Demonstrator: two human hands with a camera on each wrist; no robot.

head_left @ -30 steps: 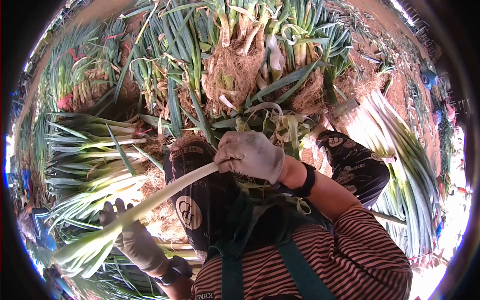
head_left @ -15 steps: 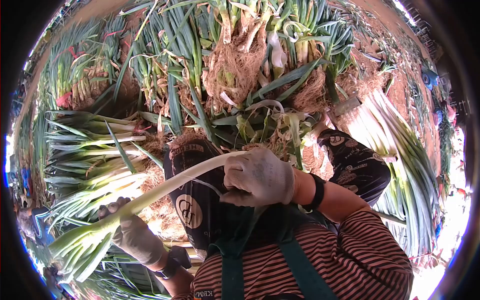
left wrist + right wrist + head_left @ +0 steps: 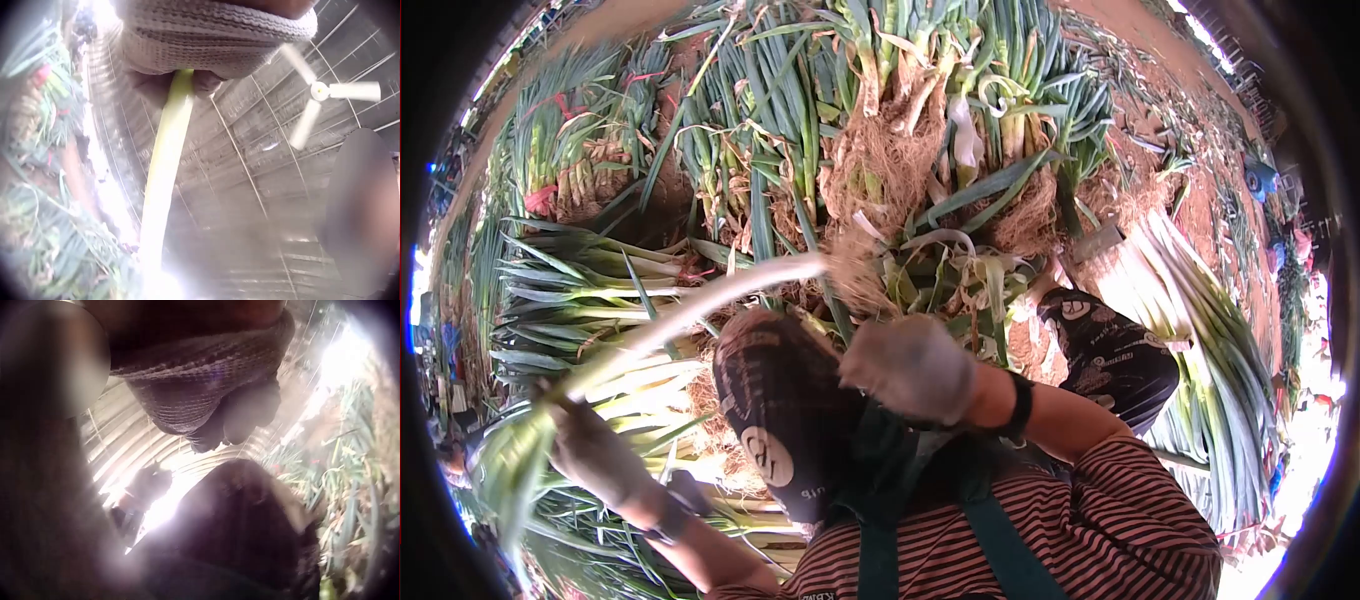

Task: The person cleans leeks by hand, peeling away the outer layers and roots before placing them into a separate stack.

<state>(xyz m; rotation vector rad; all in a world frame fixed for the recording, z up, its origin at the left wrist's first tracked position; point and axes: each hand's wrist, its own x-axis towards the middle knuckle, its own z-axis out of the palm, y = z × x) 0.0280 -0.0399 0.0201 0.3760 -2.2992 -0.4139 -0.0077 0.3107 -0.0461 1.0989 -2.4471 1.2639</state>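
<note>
A long green onion (image 3: pixel 730 290) with a white stalk slants across the left side of the head view, blurred by motion. My gloved left hand (image 3: pixel 600 450) grips it near its leafy end; in the left wrist view the pale stalk (image 3: pixel 167 162) comes out between the curled fingers. At the stalk's far end is a blurred tuft of brown roots (image 3: pixel 858 272). The gloved right hand (image 3: pixel 915 370) hovers over my lap, apart from the stalk. Its fingers look curled in the right wrist view, and nothing shows between them.
Trimmed green onions (image 3: pixel 580 310) lie stacked at left, and a long pile (image 3: pixel 1200 370) lies at right. Unpeeled onions with matted roots (image 3: pixel 890 160) stand in front. Loose peelings (image 3: pixel 990 275) lie before my knees. A ceiling fan (image 3: pixel 320 90) is overhead.
The right hand pulled back from the stalk's root end and now stands apart from it. My left hand closed round the onion and swung it up and leftward.
</note>
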